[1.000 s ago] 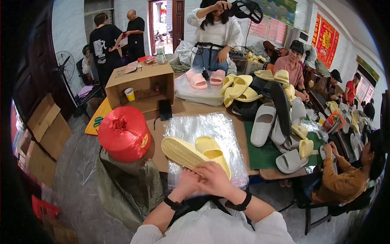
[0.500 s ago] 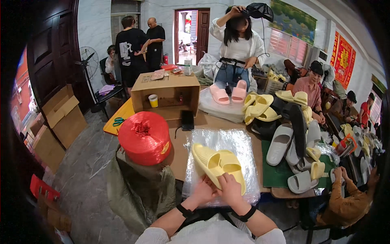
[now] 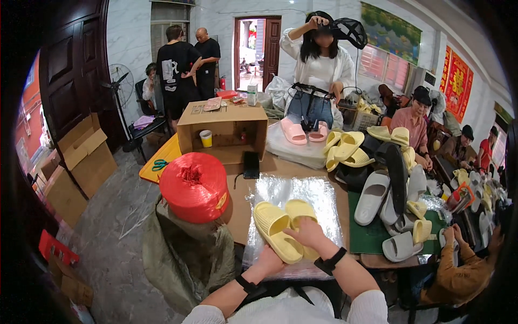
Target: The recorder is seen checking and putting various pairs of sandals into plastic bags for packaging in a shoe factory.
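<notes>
Both hands, left hand (image 3: 268, 261) and right hand (image 3: 305, 233), seemingly pinch the yellow slippers (image 3: 285, 229) beside the red spool (image 3: 195, 186); keep the soles aligned.

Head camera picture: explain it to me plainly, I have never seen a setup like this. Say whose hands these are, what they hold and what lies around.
The view comes from a wide camera worn on a person's head, looking down, so edges bend. No machine: the left hand and right hand are the wearer's own. Together they hold a pair of yellow slippers over a stack of clear plastic bags on the table. Left of them stands a red spool of twine; behind it an open cardboard box. More slippers lie piled to the right. Other people work nearby.
</notes>
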A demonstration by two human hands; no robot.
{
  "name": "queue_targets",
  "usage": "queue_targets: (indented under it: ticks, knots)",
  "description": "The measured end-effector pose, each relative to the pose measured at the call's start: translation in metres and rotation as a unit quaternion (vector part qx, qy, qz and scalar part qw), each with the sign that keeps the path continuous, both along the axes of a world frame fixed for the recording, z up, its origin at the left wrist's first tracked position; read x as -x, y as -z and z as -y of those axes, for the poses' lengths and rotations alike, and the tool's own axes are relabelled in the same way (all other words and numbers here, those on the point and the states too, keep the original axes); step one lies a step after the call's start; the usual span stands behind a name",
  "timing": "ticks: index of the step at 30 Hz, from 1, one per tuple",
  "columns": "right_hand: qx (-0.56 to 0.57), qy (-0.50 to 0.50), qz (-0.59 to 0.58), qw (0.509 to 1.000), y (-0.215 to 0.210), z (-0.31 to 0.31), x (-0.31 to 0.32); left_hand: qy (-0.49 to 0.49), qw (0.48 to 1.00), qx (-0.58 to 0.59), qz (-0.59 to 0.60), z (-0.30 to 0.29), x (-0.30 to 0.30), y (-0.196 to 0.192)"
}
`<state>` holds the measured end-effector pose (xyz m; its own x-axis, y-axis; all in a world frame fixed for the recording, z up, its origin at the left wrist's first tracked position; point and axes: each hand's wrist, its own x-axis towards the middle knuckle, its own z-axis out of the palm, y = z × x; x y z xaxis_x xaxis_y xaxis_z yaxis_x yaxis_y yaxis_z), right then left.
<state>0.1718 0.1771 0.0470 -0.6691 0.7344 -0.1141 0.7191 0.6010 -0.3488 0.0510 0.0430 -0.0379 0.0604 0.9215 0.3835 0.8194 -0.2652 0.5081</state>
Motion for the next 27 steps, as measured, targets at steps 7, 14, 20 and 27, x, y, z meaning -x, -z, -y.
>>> queue_targets:
  ticks: [7, 14, 20, 27]
  knots:
    - [-0.014, -0.018, -0.024, 0.999, 0.022, -0.020, 0.037, -0.023, 0.999, 0.022, -0.032, 0.002, 0.001, 0.011]
    - [-0.056, -0.020, -0.178, 0.982, 0.037, -0.038, 0.023, -0.005, 0.974, 0.152, -0.168, 0.005, -0.005, -0.008]
    - [0.006, 0.129, -0.399, 0.908, 0.026, -0.028, -0.047, 0.006, 0.978, 0.069, -0.194, 0.003, 0.000, -0.005]
    - [0.111, 0.206, -0.640, 0.732, 0.013, 0.036, -0.158, -0.015, 0.962, 0.181, -0.206, -0.023, -0.001, -0.043]
